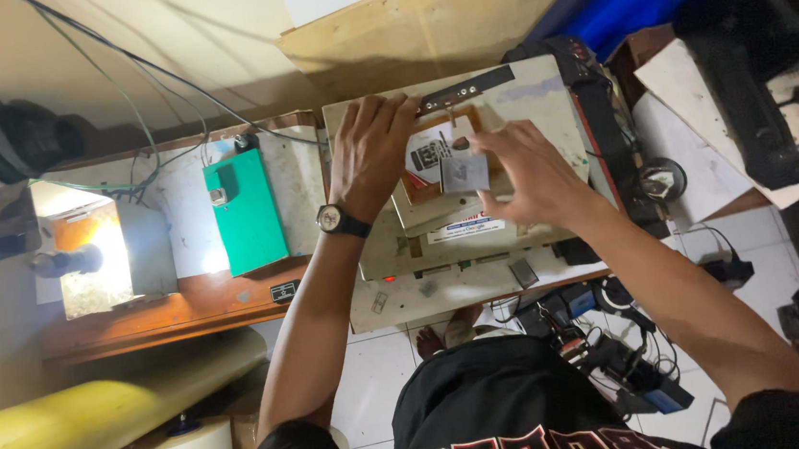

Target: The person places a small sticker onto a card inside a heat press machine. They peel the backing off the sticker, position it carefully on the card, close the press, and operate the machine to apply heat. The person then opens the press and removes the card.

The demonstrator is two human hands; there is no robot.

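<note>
your left hand (pixel 369 155) lies spread flat on the grey press machine (pixel 459 248), fingers touching its dark top bar (pixel 465 89). your right hand (pixel 521 180) pinches a small grey square piece (pixel 464 173) over the machine's middle, just right of the printed card (pixel 430 151).

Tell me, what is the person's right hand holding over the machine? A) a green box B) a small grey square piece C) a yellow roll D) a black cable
B: the right hand pinches a small grey square piece above the pale machine, while the left hand rests flat on the machine's top; the green box sits untouched to the side.
</note>
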